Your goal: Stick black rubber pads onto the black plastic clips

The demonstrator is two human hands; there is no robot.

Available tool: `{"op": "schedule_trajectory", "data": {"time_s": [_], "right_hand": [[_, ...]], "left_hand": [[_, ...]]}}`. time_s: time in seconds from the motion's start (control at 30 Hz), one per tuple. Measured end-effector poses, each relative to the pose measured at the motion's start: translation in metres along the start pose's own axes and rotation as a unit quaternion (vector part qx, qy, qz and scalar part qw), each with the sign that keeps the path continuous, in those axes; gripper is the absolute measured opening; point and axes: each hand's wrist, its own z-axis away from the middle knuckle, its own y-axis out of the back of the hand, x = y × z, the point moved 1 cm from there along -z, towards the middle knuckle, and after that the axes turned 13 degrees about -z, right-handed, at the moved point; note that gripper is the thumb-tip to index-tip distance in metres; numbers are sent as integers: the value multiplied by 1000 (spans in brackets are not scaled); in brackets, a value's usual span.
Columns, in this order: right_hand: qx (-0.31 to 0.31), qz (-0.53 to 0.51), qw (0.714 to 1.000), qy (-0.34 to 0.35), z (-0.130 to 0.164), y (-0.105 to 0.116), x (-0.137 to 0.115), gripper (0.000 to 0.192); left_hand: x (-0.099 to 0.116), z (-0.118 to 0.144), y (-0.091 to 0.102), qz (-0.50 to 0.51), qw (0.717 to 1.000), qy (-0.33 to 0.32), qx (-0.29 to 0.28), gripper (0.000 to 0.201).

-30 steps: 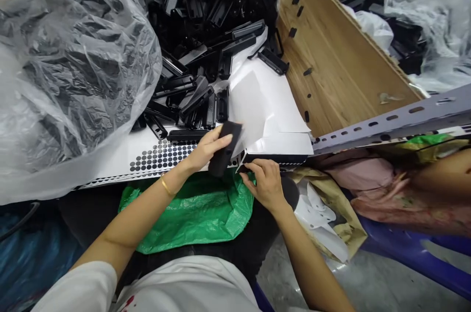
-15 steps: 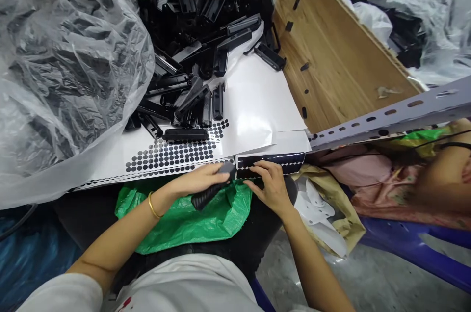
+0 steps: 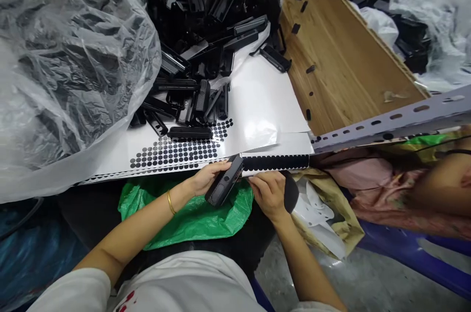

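My left hand (image 3: 206,178) grips a long black plastic housing (image 3: 222,185) with a ribbed end and round marks on its upper face, tilted over my lap at the table edge. Just right of it, my right hand (image 3: 270,194) has its fingers curled together below a strip of black stickers (image 3: 279,162) on the table's front edge. Whatever those fingertips hold, if anything, is too small to make out. Behind my left hand lies a white sheet (image 3: 117,167) with rows of round black stickers. Under both hands a green woven bag (image 3: 184,228) is spread across my lap.
A heap of black housings (image 3: 206,13) fills the back of the table. Clear plastic bagging (image 3: 73,66) bulges at left. A wooden board (image 3: 331,57) and a slotted metal rail (image 3: 368,125) bound the right. A paper bag (image 3: 349,228) holds white scraps; beside it is another person's arm (image 3: 445,184).
The housing in my left hand has turned and moved right, its marked face now showing. My right hand has dropped slightly from the strip and its fingers have closed together.
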Motion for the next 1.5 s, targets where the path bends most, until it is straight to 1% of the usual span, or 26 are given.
{"op": "schedule_trajectory", "data": {"time_s": [0.07, 0.13, 0.17, 0.23, 0.27, 0.3, 0.33, 0.37, 0.43, 0.5, 0.57, 0.63, 0.67, 0.73, 0.83, 0.97, 1.2, 1.37, 1.5], "right_hand": [[-16, -4, 1000, 19, -2, 8, -11, 21], [-54, -23, 998, 35, -8, 16, -21, 19], [-77, -38, 996, 31, -12, 19, -26, 19], [-114, -89, 989, -14, -21, 19, -31, 17], [-123, -131, 982, -55, -26, 17, -32, 16], [-129, -184, 969, -104, -31, 14, -33, 14], [-131, -244, 948, -158, -37, 9, -32, 13], [-131, -307, 919, -211, -42, 4, -32, 13], [-130, -419, 845, -308, -52, -9, -31, 12], [-130, -504, 767, -375, -62, -20, -33, 13], [-140, -565, 702, -411, -72, -29, -38, 16], [-165, -598, 655, -433, -82, -35, -45, 18], [-180, -603, 639, -442, -86, -37, -48, 18], [-207, -600, 622, -458, -94, -40, -54, 17], [-230, -580, 623, -472, -102, -43, -59, 15], [-246, -554, 640, -472, -105, -49, -60, 12], [-249, -519, 693, -433, -107, -55, -61, 11], [-275, -486, 723, -406, -109, -55, -61, 10], [-276, -451, 758, -382, -111, -56, -62, 11]], "left_hand": [[0, 6, -1, 8, 1000, -11, 9, 16], [2, 17, -1, 7, 998, -34, 45, 18], [5, 23, 0, 5, 996, -45, 71, 20], [10, 36, 3, 4, 991, -56, 122, 20], [13, 43, 6, 9, 989, -57, 139, 20], [16, 50, 8, 17, 987, -61, 145, 20], [18, 56, 10, 28, 987, -66, 142, 20], [20, 62, 12, 38, 987, -74, 134, 23], [22, 71, 16, 43, 988, -88, 118, 36], [23, 77, 19, 25, 988, -96, 120, 47], [22, 80, 23, 7, 987, -101, 125, 46], [20, 82, 26, 4, 987, -104, 122, 43], [19, 83, 28, 6, 988, -102, 119, 44], [17, 84, 32, 13, 988, -97, 118, 47], [14, 87, 35, 14, 988, -91, 123, 51], [13, 90, 36, 14, 988, -87, 124, 54], [13, 92, 36, 23, 987, -90, 134, 50], [13, 92, 35, 26, 985, -92, 145, 45], [14, 91, 35, 16, 984, -94, 151, 46]]}}
